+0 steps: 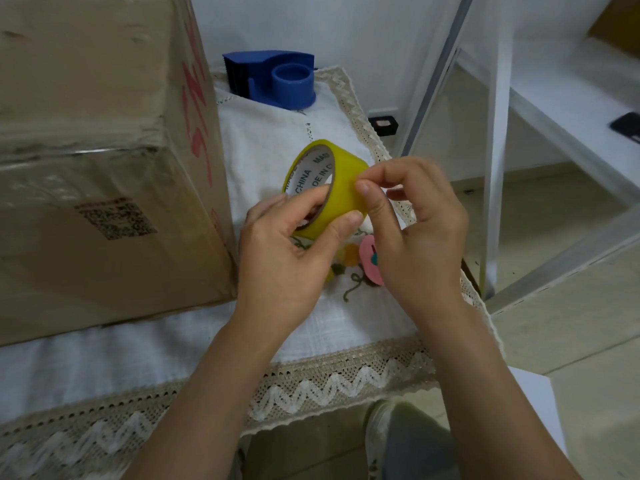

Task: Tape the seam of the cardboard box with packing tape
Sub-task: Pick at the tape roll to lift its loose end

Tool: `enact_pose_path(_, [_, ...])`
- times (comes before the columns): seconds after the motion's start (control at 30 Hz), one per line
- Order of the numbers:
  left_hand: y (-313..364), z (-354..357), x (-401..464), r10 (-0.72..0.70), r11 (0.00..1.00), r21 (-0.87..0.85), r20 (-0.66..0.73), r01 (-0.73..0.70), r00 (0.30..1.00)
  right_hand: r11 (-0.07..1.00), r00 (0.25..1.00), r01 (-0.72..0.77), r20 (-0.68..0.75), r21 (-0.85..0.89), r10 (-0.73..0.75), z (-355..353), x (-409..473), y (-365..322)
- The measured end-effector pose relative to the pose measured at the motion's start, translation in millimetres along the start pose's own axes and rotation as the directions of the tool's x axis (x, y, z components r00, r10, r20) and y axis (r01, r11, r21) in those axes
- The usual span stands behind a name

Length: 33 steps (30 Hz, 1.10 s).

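Centrally in the frame, the left hand (294,251) holds a roll of yellow packing tape (327,187) above the table, with a finger hooked through the cardboard core and the thumb pressed against the roll's outer face. The printed inside of the core faces up and to the left. Just beside it, the right hand (415,230) pinches at the outer surface of the roll with thumb and forefinger drawn narrowly together; whether a loose tape end lies between them cannot be told.

Filling the upper left of the frame, the cardboard box (104,161) stands on a white tablecloth (156,344) with a lace border. The box carries red printed marks on its right side and a blurred code label on its near face, and a glossy strip of tape crosses that face. In the upper middle, behind the roll and apart from it, a blue tape dispenser (277,79) sits on the cloth. Under the hands, small pink and yellow decorations (367,258) lie on the cloth.
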<state>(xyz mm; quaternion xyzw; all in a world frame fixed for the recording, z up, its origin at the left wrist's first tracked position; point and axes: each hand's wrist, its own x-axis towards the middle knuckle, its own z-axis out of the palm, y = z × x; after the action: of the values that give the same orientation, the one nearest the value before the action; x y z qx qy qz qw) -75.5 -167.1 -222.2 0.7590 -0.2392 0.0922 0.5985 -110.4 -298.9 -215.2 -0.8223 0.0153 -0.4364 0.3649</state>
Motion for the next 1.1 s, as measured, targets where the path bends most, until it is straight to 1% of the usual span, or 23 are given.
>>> enact_pose_path(0.17, [3.9,3.2,-3.0,-0.06,0.992,-0.113,0.017,0.062,0.998,0.986,0.996,0.068,-0.053,-0.153,-0.077,0.9,-1.9,0.9])
enact_pose_path(0.27, [5.3,4.4,-3.8,-0.066,0.991,-0.116,0.015,0.067,0.998,0.979,0.995,0.067,-0.062,-0.195,-0.08,2.1,-2.9,-0.2])
enact_pose_path(0.43, [6.7,5.8,-4.5,-0.043,0.996,-0.077,-0.001,0.042,0.999,0.982,0.996,0.063,-0.05,-0.176,-0.073,0.2,-2.8,-0.3])
enact_pose_path(0.67, [6.4,7.2,-5.5,0.011,0.999,0.032,-0.038,-0.01,0.999,0.985,0.995,0.073,-0.058,-0.154,-0.083,0.8,-2.8,-3.3])
enact_pose_path(0.77, [7.5,6.9,-4.6,-0.005,0.999,0.05,-0.051,0.008,0.999,0.984,0.993,0.088,-0.065,-0.157,-0.099,0.9,-2.8,-5.0])
enact_pose_path(0.9, [2.5,5.3,-1.3,-0.075,0.997,0.004,-0.083,0.075,0.994,0.982,0.991,0.118,-0.044,-0.145,-0.125,3.8,-4.3,-7.1])
enact_pose_path(1.03, [4.5,7.8,-2.5,-0.059,0.998,-0.007,-0.081,0.059,0.995,0.985,0.996,0.057,-0.057,-0.162,-0.067,4.6,-1.7,-6.4])
enact_pose_path(1.1, [4.2,8.2,-2.8,-0.043,0.999,-0.007,-0.078,0.043,0.996,0.995,0.999,0.002,-0.032,-0.104,-0.005,3.5,-0.9,-9.0])
